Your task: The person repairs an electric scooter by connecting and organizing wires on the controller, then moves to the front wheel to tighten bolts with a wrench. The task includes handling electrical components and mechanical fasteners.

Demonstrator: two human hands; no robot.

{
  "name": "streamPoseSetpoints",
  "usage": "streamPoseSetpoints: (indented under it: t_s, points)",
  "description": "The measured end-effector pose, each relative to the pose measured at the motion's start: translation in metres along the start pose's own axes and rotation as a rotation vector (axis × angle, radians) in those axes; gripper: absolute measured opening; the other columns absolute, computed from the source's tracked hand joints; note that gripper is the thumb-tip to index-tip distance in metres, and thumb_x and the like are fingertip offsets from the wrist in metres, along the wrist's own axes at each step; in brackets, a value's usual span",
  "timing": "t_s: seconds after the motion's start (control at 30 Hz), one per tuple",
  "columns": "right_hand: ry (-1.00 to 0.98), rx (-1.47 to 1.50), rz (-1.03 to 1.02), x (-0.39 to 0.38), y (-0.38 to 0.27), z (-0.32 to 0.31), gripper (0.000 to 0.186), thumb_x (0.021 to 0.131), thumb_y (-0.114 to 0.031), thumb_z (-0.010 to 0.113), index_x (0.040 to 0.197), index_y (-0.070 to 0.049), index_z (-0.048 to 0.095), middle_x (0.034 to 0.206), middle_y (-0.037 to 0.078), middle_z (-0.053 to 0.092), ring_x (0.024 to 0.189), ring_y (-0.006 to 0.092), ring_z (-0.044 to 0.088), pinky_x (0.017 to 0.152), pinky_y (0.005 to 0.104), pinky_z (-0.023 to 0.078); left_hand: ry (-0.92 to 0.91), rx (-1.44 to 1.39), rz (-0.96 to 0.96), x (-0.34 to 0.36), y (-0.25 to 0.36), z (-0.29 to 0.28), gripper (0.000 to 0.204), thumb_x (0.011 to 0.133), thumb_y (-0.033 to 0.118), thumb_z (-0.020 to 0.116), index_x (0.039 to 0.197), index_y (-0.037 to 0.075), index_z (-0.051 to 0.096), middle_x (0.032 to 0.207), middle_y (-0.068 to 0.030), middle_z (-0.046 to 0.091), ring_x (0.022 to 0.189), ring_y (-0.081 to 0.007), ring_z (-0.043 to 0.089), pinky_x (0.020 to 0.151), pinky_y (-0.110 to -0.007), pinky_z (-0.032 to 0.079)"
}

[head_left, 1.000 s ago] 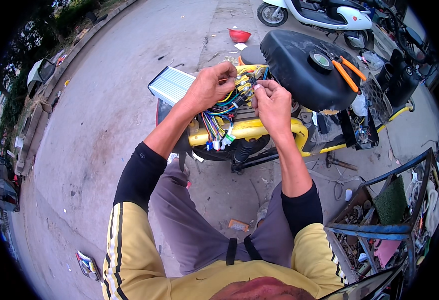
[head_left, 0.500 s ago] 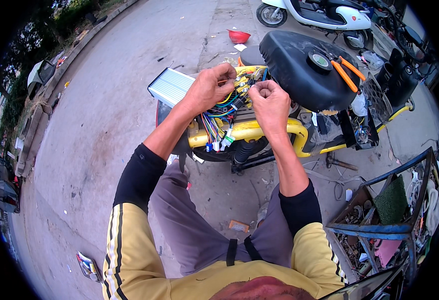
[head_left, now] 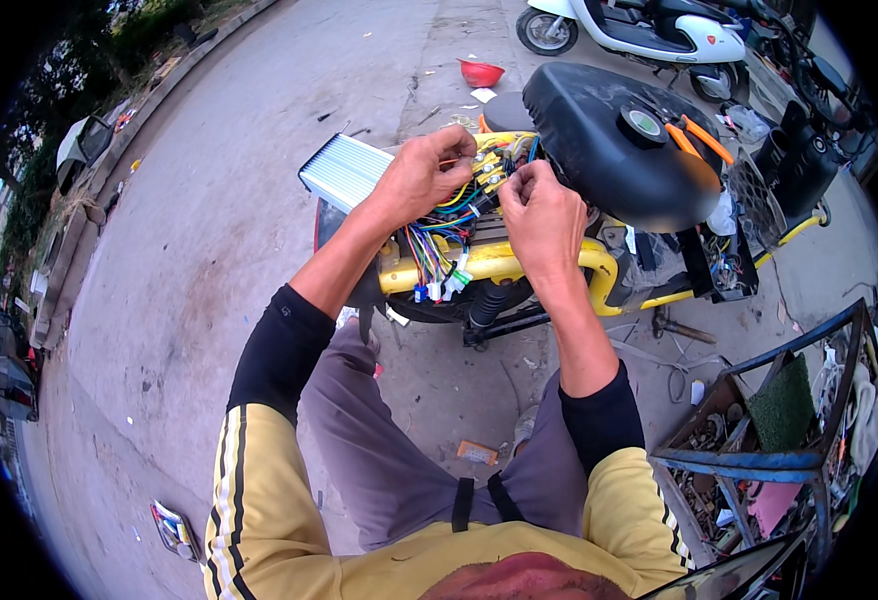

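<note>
My left hand (head_left: 422,182) is closed in a pinch at the left side of a yellow terminal block (head_left: 489,172) with screws and thick wires. What its fingertips hold is hidden. Just right of the block, my right hand (head_left: 544,222) pinches thumb and forefinger together, and I cannot make out anything between them. Both hands hover over the open rear of a yellow-framed electric scooter (head_left: 489,262). A finned silver controller box (head_left: 347,170) lies beyond my left wrist. From below the terminals hangs a bundle of thin coloured wires (head_left: 429,250) with white, blue and green connectors.
A black scooter seat (head_left: 579,130) carries a roll of tape (head_left: 641,126) and orange-handled pliers (head_left: 701,138). A hammer (head_left: 684,328) lies on the ground at right, near a metal-framed bin (head_left: 739,458) of scrap. A red bowl (head_left: 481,73) and a white scooter (head_left: 649,45) are farther off.
My right fingertips have shifted slightly and their pinch looks narrower. The left hand stays at the terminal block, almost unmoved. The whole view has drifted a little.
</note>
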State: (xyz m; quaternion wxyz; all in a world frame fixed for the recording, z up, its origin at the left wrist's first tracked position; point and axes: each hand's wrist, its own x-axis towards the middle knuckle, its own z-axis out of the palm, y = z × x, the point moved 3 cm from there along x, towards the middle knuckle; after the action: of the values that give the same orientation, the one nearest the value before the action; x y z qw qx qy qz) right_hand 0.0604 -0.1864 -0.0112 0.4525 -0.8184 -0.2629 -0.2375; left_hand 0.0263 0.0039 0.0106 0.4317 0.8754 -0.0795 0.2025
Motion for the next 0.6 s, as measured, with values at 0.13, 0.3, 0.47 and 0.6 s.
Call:
streamPoseSetpoints:
  t_s: [0.13, 0.3, 0.47, 0.6]
  points:
    - [0.074, -0.038, -0.196, 0.002, -0.016, -0.012, 0.016, 0.093, -0.004, 0.069, 0.109, -0.003, 0.069, 0.099, 0.015, 0.072, 0.075, 0.0369, 0.072, 0.066, 0.0454, 0.057, 0.007, 0.003, 0.005, -0.001, 0.003, -0.001, 0.010, 0.097, 0.001, 0.066, 0.106, -0.002, 0.064, 0.092, -0.0017, 0.068, 0.090, -0.0069, 0.060, 0.083, -0.026, 0.053]
    - [0.077, -0.029, -0.385, 0.019, -0.022, -0.017, 0.029, 0.091, 0.003, 0.064, 0.120, -0.003, 0.068, 0.132, 0.017, 0.065, 0.091, 0.0413, 0.074, 0.076, 0.0493, 0.061, 0.000, 0.015, 0.000, 0.000, 0.001, 0.000, 0.010, 0.096, 0.000, 0.066, 0.105, -0.002, 0.064, 0.091, -0.0021, 0.068, 0.090, -0.0072, 0.060, 0.084, -0.027, 0.053]
    - [-0.095, -0.225, -0.335, 0.031, -0.019, -0.003, 0.029, 0.091, -0.001, 0.062, 0.119, -0.002, 0.069, 0.133, 0.019, 0.068, 0.095, 0.0428, 0.075, 0.080, 0.0493, 0.062, 0.001, 0.013, 0.002, 0.000, 0.003, 0.000, 0.010, 0.096, 0.000, 0.066, 0.105, -0.002, 0.063, 0.091, -0.0019, 0.068, 0.090, -0.0070, 0.060, 0.083, -0.027, 0.053]
    - [-0.207, -0.349, -0.299, 0.037, -0.022, 0.000, 0.022, 0.092, -0.002, 0.061, 0.112, 0.001, 0.068, 0.132, 0.020, 0.069, 0.094, 0.0420, 0.076, 0.081, 0.0490, 0.062, 0.006, 0.021, 0.009, 0.000, -0.001, 0.000, 0.010, 0.096, 0.000, 0.066, 0.105, -0.002, 0.063, 0.091, -0.0020, 0.068, 0.090, -0.0071, 0.060, 0.083, -0.027, 0.053]
